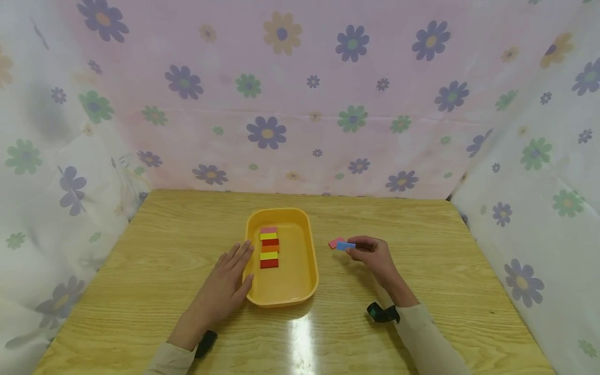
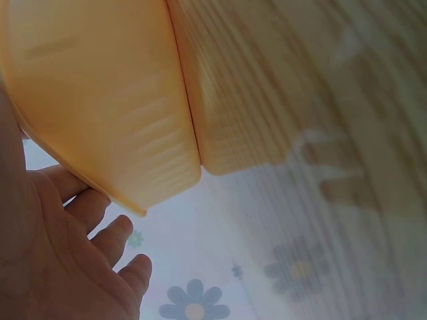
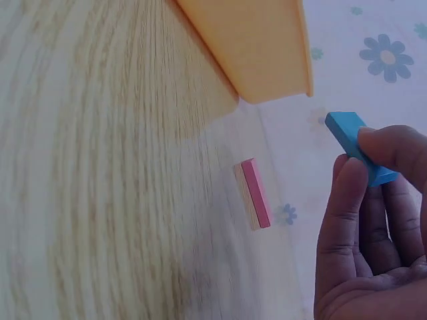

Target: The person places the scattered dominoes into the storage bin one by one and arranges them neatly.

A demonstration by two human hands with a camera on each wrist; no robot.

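Observation:
Between thumb and fingers my right hand (image 1: 373, 257) pinches a blue block (image 3: 353, 143), flat and rectangular, lifted above the table. Below it a pink block (image 3: 256, 193) lies on the wood, partly covered by the blue one in the head view. My left hand (image 1: 224, 284) rests with its fingers stretched on the left rim of a yellow tray (image 1: 307, 260). Inside the tray, along its left side, runs a column of several flat blocks: a pink block (image 1: 269, 229) at the far end, then yellow, red, an orange block (image 1: 270, 249), yellow, and a red block (image 1: 269, 263) nearest me.
The tray stands near the middle of a wooden table (image 1: 187, 224). Flower-printed cloth (image 1: 309, 99) hangs behind the table and on both sides. Dark straps (image 1: 383, 313) are on both wrists.

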